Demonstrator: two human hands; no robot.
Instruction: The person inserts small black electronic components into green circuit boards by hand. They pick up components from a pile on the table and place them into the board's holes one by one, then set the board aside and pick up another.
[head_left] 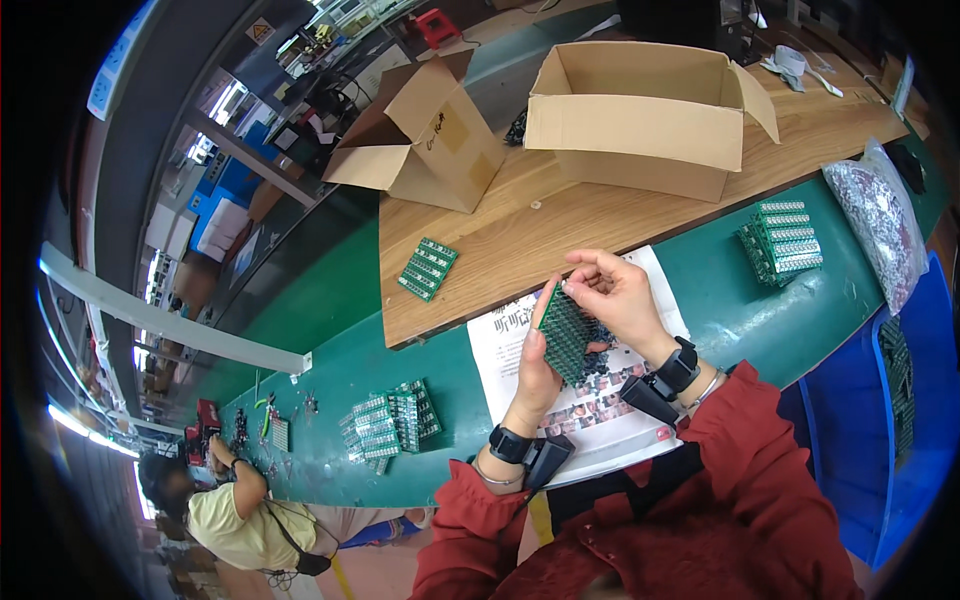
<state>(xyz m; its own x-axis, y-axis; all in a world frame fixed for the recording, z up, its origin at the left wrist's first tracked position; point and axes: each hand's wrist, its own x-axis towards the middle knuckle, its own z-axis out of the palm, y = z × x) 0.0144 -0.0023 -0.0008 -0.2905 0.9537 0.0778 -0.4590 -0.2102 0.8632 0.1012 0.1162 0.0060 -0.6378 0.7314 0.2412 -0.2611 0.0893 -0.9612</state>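
Above a printed paper sheet (pixel 498 375), my left hand (pixel 538 372) grips a green circuit board panel (pixel 566 338) by its left side, holding it tilted up off the table. The fingers of my right hand (pixel 622 303) are pinched together at the panel's upper edge; whatever is between the fingertips is too small to make out. Small dark parts (pixel 603 378) lie in a heap on the sheet, partly behind the panel. To the left, several green board panels (pixel 378 428) are piled on the green table, and one panel (pixel 429 268) lies on the wooden board.
Two open cardboard boxes (pixel 640 125) (pixel 450 145) stand on the wooden surface (pixel 500 235). At right are a stack of panels (pixel 782 243), a bag of small parts (pixel 880 225) and a blue bin (pixel 850 440). Another person (pixel 245 515) works at the table's far left.
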